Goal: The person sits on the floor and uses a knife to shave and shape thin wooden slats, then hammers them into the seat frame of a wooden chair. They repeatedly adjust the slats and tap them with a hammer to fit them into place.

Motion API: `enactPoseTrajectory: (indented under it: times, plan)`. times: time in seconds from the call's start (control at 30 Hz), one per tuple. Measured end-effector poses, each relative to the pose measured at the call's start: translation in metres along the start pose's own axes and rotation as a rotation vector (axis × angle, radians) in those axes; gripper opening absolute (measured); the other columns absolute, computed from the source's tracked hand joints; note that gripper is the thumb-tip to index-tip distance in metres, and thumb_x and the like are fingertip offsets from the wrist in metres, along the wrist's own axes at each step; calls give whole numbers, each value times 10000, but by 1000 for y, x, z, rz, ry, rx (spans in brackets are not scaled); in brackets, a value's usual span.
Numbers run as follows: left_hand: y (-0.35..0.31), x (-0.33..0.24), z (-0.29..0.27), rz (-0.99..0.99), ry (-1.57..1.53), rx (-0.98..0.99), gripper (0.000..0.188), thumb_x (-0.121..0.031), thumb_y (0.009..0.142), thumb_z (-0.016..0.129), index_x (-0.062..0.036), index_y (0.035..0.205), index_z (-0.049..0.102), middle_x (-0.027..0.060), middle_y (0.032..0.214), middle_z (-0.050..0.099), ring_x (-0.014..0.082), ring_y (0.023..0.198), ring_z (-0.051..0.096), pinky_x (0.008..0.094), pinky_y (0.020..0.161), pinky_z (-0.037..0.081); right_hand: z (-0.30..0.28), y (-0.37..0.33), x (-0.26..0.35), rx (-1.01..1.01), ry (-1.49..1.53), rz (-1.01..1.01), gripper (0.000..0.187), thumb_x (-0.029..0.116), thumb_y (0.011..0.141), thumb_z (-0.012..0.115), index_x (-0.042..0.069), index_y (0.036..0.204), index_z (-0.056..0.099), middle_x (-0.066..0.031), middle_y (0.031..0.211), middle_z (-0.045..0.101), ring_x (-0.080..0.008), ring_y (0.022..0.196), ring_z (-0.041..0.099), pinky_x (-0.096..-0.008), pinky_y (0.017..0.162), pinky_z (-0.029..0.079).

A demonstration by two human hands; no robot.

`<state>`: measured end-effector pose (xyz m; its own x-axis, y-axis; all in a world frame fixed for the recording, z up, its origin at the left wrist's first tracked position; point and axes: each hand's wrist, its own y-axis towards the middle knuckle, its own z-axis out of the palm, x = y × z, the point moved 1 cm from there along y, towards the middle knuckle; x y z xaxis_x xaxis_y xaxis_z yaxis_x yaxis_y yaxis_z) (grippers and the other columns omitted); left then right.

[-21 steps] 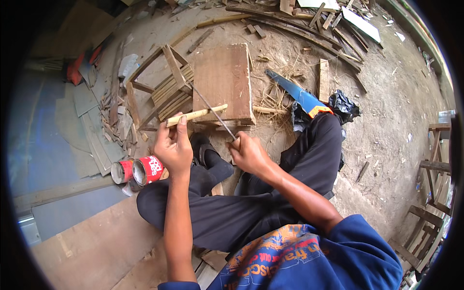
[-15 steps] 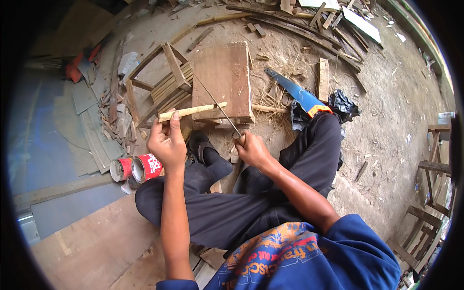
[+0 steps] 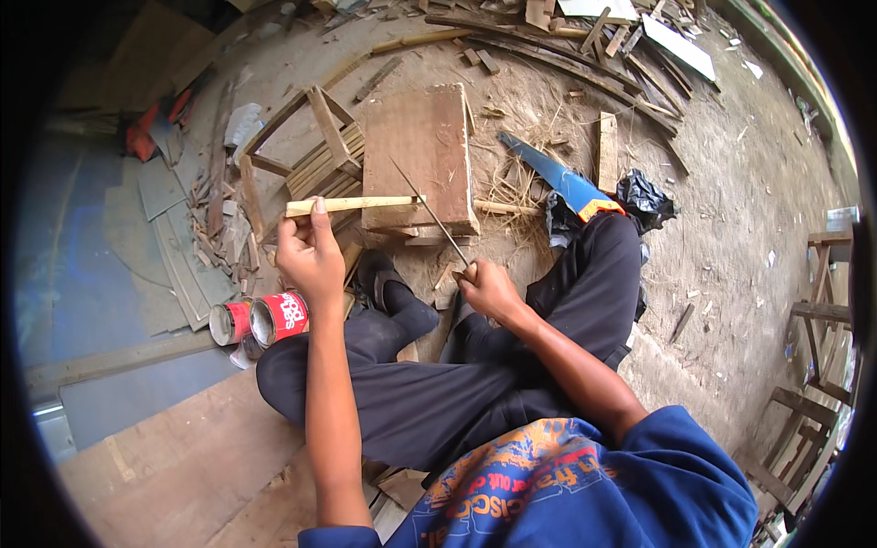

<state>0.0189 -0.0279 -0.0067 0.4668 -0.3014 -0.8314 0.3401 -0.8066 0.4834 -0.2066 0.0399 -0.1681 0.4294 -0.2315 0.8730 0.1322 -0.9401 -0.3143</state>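
Observation:
My left hand [image 3: 312,260] pinches a pale bamboo strip [image 3: 356,204] near its thicker end, thumb on top. The strip points right, and its thin far end lies over the near part of a brown wooden box [image 3: 416,137]. Closed around the handle of a long knife, my right hand [image 3: 491,290] is just in front of the box's near right corner. The narrow, dark knife blade [image 3: 441,225] slants up and left over the box top, crossing close to the strip's tip. Whether blade and strip touch, I cannot tell.
A blue handsaw [image 3: 557,173] with an orange handle lies beside my right knee among shavings and a black plastic bag [image 3: 647,201]. Left of the box is a wooden frame [image 3: 301,137] with slats. Red cans [image 3: 279,317] stand by my left knee. Scrap boards [image 3: 566,64] lie farther off.
My left hand has drawn the bamboo strip slightly left, and it lies more level. The knife and my right hand have shifted a little to the right and down.

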Motion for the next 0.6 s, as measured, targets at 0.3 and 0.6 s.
enactPoseTrajectory:
  times: [0.3, 0.6]
  plan:
    - [32, -6, -35, -302, -437, -298, 181, -150, 1018, 668, 28, 1031, 636, 113, 1022, 688, 201, 907, 720, 358, 865, 638, -34, 8, 36, -370, 563, 118, 408, 403, 934, 785, 35, 822, 647, -8, 648, 622, -79, 569, 563, -282, 527, 462]
    - [22, -14, 1, -556, -923, -199, 273, -164, 1007, 682, 2, 1212, 614, 123, 1179, 681, 237, 1069, 687, 384, 1015, 586, -108, 29, 161, -480, 1229, -358, 406, 231, 935, 800, -40, 1166, 604, -41, 818, 669, -84, 593, 560, -282, 546, 491]
